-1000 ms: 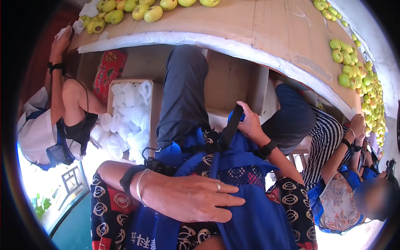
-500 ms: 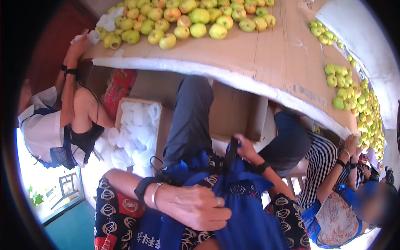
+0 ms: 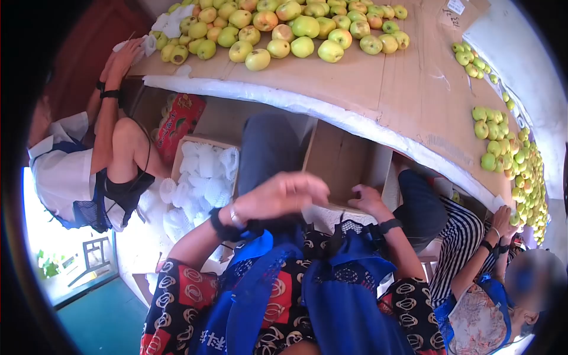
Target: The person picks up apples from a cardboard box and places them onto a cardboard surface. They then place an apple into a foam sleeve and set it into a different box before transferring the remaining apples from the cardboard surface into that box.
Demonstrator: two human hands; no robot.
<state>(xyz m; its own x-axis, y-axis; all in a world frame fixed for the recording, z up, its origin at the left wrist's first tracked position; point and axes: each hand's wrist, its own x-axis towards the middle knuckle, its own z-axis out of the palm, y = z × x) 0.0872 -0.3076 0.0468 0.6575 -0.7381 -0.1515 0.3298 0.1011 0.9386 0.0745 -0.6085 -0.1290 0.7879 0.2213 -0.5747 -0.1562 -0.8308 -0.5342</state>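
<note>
My left hand (image 3: 284, 194) is raised in front of my lap, above my dark-trousered leg. Its fingers reach out to the right, slightly blurred, and I see nothing held in them. To its right, my right hand (image 3: 368, 200) is beside the near edge of an open cardboard box (image 3: 340, 160). The fingers of that hand are loosely bent and apart, with nothing visible between them. Below both hands lies the blue vest (image 3: 349, 296) I wear over a patterned shirt, its front parted and a black strap (image 3: 336, 238) near the middle.
Yellow-green apples (image 3: 305, 26) are heaped on a cardboard-covered table (image 3: 408, 94), with more along its right side. Under it stand a carton of white foam nets (image 3: 207, 168) and a red box (image 3: 180, 121). One person (image 3: 71, 160) sits left, another (image 3: 479, 313) right, hands at the table.
My left hand has risen from the vest and opened. My right hand has let go of the black strap and moved right. The vest front has parted, and the view has shifted slightly.
</note>
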